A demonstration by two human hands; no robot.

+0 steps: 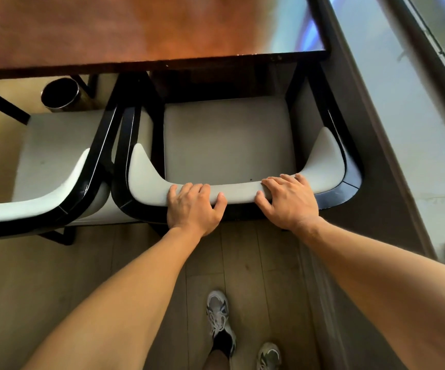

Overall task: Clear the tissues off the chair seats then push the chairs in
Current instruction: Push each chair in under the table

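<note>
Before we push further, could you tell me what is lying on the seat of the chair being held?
No tissue shows on the seat, only a tiny dark speck by the backrest, which both hands grip. The table hides its front edge.

Reddish-brown wooden tabletop (pixel 109 30), polished, glossy; black curved chair frame (pixel 349 166), lacquered, reflective; pale grey padded seat cushion (pixel 229 137), smooth, matt, leather-like; dark cylindrical bin (pixel 61 94), shiny metal; grey-brown plank floor (pixel 242 263), matt wood-grain.

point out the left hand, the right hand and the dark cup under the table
left hand (pixel 192 206), head view, on the back of the hand gripping the chair's backrest
right hand (pixel 289 201), head view, on the back of the hand gripping the same backrest
dark cup (pixel 60 95), head view, on its outer wall
</note>
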